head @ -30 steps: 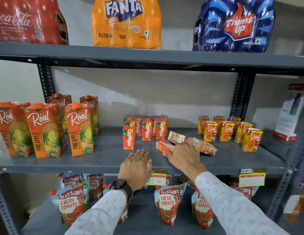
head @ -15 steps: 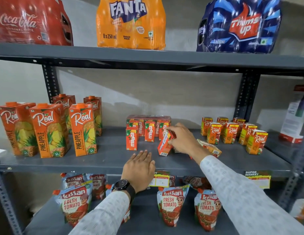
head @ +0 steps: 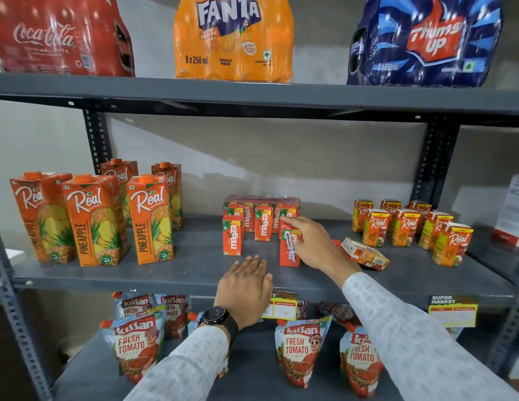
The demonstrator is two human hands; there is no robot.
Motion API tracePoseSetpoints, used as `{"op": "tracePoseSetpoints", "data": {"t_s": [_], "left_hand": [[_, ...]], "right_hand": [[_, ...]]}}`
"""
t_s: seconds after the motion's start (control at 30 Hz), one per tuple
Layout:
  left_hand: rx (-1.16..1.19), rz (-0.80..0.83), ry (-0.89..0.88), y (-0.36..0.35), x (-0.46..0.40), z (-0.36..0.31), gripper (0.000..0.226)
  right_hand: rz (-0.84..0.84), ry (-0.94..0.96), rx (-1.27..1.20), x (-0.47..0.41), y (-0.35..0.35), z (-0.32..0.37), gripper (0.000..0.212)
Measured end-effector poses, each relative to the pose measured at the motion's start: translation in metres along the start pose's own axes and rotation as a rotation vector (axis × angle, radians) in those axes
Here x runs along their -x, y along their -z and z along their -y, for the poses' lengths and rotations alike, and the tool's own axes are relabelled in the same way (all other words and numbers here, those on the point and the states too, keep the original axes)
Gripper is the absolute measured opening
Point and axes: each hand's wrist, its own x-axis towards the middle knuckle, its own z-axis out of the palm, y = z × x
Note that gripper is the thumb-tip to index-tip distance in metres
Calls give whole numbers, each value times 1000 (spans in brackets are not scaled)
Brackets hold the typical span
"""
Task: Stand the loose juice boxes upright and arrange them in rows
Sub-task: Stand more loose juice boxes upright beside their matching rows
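Right hand fingers closed on one upright Maaza box, frame centre; left hand flat, open, on shelf; one box toppled.

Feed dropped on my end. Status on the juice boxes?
Right hand standing a Maaza box upright. Left hand flat on shelf edge. One Real box lying down.

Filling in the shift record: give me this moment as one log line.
right hand: setting Maaza box upright, front row | left hand: flat on shelf edge | one small box lying
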Motion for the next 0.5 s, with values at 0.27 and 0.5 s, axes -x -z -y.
{"op": "tracePoseSetpoints", "data": {"t_s": [0.27,0.5], "left_hand": [[-1,4,0,0,1,0,68],[2,13,5,-3,0,0,74]], "right_hand": [[-242,-82,151,-16,21,17,56],[-56,-167,225,-31,29,35,42]]}}
